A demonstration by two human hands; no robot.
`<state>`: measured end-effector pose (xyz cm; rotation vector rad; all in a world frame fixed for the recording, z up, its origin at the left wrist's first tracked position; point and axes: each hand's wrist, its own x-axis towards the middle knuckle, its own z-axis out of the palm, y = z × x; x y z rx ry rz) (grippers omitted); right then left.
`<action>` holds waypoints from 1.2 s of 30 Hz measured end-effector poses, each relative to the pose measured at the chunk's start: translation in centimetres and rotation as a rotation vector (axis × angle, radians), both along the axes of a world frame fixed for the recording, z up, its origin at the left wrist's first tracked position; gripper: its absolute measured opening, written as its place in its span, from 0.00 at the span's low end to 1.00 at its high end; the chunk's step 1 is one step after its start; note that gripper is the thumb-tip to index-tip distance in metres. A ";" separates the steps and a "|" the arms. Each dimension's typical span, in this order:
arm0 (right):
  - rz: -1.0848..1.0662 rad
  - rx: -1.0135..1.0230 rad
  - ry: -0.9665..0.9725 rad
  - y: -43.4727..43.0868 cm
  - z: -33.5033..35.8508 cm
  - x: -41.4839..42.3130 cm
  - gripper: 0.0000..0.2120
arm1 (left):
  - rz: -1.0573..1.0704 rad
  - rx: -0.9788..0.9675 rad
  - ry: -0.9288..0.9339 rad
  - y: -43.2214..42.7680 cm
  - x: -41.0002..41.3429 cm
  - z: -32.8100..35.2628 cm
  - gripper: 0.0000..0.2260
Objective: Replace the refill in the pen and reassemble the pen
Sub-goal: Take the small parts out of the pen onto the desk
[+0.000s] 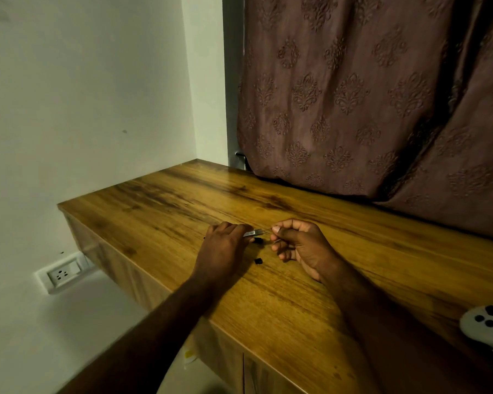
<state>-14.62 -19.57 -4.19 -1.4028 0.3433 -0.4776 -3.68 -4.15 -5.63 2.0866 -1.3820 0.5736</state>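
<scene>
My left hand [225,245] rests on the wooden table [296,280] and grips the pen barrel [254,232], whose grey end sticks out to the right of my fingers. My right hand [299,244] pinches a thin refill [266,229] between thumb and forefinger, its tip at the barrel's open end. A small black pen part [258,240] lies just below the barrel. Another small black piece [258,261] lies on the table between my wrists. Most of the barrel is hidden under my left hand.
A white controller [487,328] lies at the table's right front edge. A patterned brown curtain [367,109] hangs down onto the table's back. The wall [83,109] stands to the left, with a power socket [63,274] below the table's left end.
</scene>
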 end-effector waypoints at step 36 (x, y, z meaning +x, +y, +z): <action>-0.218 0.083 -0.057 -0.7 0.7 0.0 0.05 | 0.026 -0.003 0.073 0.0 0.5 -0.5 0.18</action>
